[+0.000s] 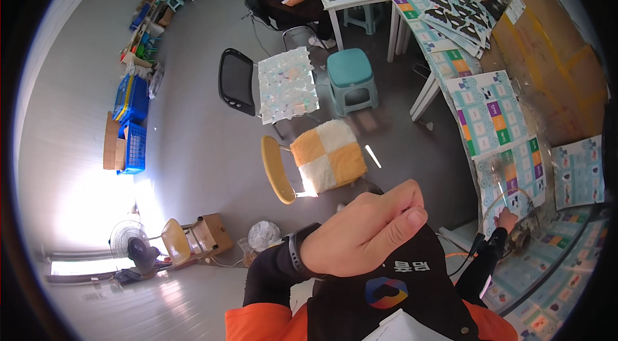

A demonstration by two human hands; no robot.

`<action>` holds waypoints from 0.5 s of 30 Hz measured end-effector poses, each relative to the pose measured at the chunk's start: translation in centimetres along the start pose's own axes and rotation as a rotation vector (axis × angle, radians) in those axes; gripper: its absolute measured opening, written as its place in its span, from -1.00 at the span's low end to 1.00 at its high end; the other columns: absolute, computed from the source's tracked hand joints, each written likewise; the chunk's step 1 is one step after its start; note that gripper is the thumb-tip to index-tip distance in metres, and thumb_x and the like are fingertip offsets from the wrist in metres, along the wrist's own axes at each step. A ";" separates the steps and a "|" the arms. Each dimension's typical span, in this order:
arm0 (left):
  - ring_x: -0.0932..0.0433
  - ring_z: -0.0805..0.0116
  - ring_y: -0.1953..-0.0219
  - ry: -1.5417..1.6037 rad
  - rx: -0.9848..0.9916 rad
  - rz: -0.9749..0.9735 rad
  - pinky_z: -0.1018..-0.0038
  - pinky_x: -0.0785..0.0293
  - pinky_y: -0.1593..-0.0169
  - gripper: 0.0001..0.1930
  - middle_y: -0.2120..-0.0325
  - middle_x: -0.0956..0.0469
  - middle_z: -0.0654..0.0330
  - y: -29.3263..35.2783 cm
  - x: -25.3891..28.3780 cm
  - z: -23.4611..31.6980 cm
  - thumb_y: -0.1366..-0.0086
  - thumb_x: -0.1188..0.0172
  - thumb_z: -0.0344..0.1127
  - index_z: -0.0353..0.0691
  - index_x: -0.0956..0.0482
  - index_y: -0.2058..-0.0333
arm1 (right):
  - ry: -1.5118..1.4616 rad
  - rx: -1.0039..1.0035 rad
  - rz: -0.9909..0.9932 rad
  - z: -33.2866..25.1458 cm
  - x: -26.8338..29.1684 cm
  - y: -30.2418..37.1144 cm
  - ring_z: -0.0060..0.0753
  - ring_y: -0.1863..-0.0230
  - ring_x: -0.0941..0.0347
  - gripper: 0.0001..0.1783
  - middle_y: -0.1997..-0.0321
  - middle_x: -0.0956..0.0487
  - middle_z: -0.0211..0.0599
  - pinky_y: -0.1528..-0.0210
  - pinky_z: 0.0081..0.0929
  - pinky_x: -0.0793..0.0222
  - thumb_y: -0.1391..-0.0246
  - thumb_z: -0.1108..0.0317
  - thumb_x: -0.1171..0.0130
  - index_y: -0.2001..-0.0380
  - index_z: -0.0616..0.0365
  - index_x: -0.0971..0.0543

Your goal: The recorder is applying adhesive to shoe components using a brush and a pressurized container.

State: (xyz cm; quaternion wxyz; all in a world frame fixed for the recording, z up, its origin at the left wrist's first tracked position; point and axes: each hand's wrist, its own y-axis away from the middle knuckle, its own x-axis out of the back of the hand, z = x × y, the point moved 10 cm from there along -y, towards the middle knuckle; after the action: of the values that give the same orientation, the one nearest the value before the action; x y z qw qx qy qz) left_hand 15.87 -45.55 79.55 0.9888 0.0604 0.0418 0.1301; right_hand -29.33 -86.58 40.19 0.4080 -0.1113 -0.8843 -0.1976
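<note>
Left hand (364, 228) is curled closed; right hand (506, 219), grip unclear, nears a pale-blue, colour-blocked sheet (523, 174).

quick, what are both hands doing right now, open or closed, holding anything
Left hand: closed, fingers curled in; no held thing shows.
Right hand: by the printed sheets; too small to tell its grip.

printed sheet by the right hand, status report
Left hand raised, closed. Right hand at the printed sheet, hold unclear. Cardboard panel apart from right hand.
</note>
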 end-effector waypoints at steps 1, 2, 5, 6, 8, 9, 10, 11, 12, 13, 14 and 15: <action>-0.23 0.61 0.59 -0.001 -0.001 0.000 0.63 -0.17 0.48 -0.46 0.61 -0.32 0.35 0.0 0.1 -0.1 -0.51 0.21 0.18 -0.28 -0.33 0.30 | 0.002 -0.001 0.015 0.1 0.0 0.0 -0.14 0.60 -0.59 -0.50 0.45 -0.59 0.02 0.63 -0.34 -0.47 -0.04 0.21 -0.14 0.15 0.48 -0.32; -0.24 0.61 0.60 0.005 0.016 0.003 0.64 -0.16 0.49 -0.47 0.62 -0.33 0.35 0.1 0.3 -0.5 -0.51 0.21 0.16 -0.28 -0.33 0.30 | 0.000 -0.002 0.015 0.1 -0.2 0.0 -0.14 0.60 -0.59 -0.50 0.45 -0.59 0.02 0.63 -0.34 -0.47 -0.04 0.21 -0.14 0.15 0.48 -0.32; -0.26 0.62 0.62 -0.021 0.030 0.054 0.63 -0.16 0.50 -0.50 0.63 -0.33 0.35 0.2 1.0 -1.6 -0.52 0.21 0.12 -0.27 -0.35 0.29 | -0.010 0.029 -0.111 1.3 -1.9 -0.9 -0.15 0.58 -0.60 -0.62 0.46 -0.57 -0.05 0.61 -0.32 -0.48 -0.08 0.26 -0.09 0.23 0.44 -0.39; -0.27 0.61 0.63 -0.047 0.028 0.100 0.63 -0.16 0.51 -0.53 0.64 -0.32 0.35 0.1 1.7 -2.4 -0.53 0.20 0.09 -0.26 -0.36 0.29 | 0.006 0.044 -0.185 2.4 -2.9 -1.6 -0.14 0.55 -0.61 -0.67 0.45 -0.58 -0.06 0.61 -0.31 -0.48 -0.09 0.28 -0.07 0.28 0.42 -0.42; -0.29 0.61 0.62 -0.135 -0.015 0.124 0.60 -0.18 0.51 -0.62 0.64 -0.33 0.36 -0.2 3.5 -5.8 -0.50 0.07 0.01 -0.25 -0.41 0.24 | 0.154 0.149 -0.287 4.5 -5.9 -3.1 -0.10 0.43 -0.65 -0.73 0.44 -0.61 -0.06 0.55 -0.27 -0.49 -0.08 0.28 -0.13 0.36 0.35 -0.54; -0.33 0.57 0.62 -0.348 -0.030 0.173 0.57 -0.22 0.50 -0.68 0.64 -0.36 0.33 -0.3 5.1 -7.4 -0.47 -0.01 -0.05 -0.25 -0.43 0.22 | 0.215 0.395 -0.202 6.0 -5.9 -4.4 -0.17 0.52 -0.63 -0.74 0.49 -0.61 -0.11 0.54 -0.28 -0.49 -0.08 0.29 -0.14 0.30 0.31 -0.58; -0.36 0.52 0.63 -0.624 0.031 0.352 0.53 -0.27 0.49 -0.72 0.63 -0.40 0.30 1.6 6.8 -9.0 -0.44 -0.09 -0.12 -0.25 -0.44 0.20 | 0.133 0.302 -0.465 -1.2 -11.2 5.8 -0.26 0.63 -0.58 -0.75 0.55 -0.60 -0.17 0.58 -0.31 -0.47 -0.08 0.34 -0.11 0.28 0.32 -0.59; -0.42 0.36 0.64 -0.703 0.170 0.304 0.46 -0.35 0.45 -0.78 0.64 -0.45 0.23 1.9 7.1 -9.9 -0.32 -0.23 -0.30 -0.25 -0.49 0.14 | 0.194 0.233 -0.563 -1.8 -11.4 8.3 -0.34 0.71 -0.53 -0.70 0.59 -0.59 -0.18 0.65 -0.34 -0.42 -0.10 0.35 -0.07 0.17 0.33 -0.56; -0.42 0.36 0.64 -0.705 0.151 0.269 0.46 -0.35 0.45 -0.78 0.64 -0.45 0.23 1.5 6.3 -8.5 -0.32 -0.23 -0.30 -0.25 -0.49 0.14 | 0.180 0.210 -0.534 -1.7 -10.8 8.8 -0.34 0.71 -0.53 -0.70 0.59 -0.59 -0.18 0.65 -0.34 -0.42 -0.10 0.35 -0.07 0.17 0.33 -0.56; -0.47 0.30 0.62 -0.558 0.050 0.235 0.46 -0.38 0.44 -0.74 0.64 -0.49 0.21 1.5 4.9 -5.6 -0.26 -0.27 -0.38 -0.25 -0.50 0.09 | 0.175 0.159 -0.524 -1.0 -10.5 9.1 -0.34 0.71 -0.53 -0.64 0.57 -0.59 -0.18 0.69 -0.39 -0.40 -0.12 0.34 -0.07 0.06 0.32 -0.50; -0.51 0.24 0.60 -0.405 -0.041 0.209 0.45 -0.40 0.43 -0.67 0.64 -0.52 0.20 1.9 3.6 -2.8 -0.21 -0.31 -0.45 -0.25 -0.52 0.05 | 0.178 0.115 -0.521 -0.1 -10.0 9.2 -0.35 0.71 -0.53 -0.56 0.56 -0.60 -0.18 0.73 -0.44 -0.38 -0.14 0.32 -0.08 -0.05 0.31 -0.45; -0.56 0.25 0.57 -0.410 -0.296 0.086 0.49 -0.42 0.43 -0.57 0.60 -0.57 0.20 2.6 1.5 1.2 -0.16 -0.33 -0.50 -0.25 -0.51 -0.03 | 0.188 0.108 -0.520 0.7 -9.1 8.9 -0.35 0.71 -0.53 -0.56 0.56 -0.60 -0.18 0.73 -0.44 -0.38 -0.14 0.32 -0.08 -0.05 0.31 -0.45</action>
State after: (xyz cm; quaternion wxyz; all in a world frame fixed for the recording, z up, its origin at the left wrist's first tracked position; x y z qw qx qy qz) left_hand 16.74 -42.77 81.02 0.9682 -0.0583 -0.1818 0.1619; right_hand -20.76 -78.57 35.10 0.4291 0.1600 -0.8508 -0.2577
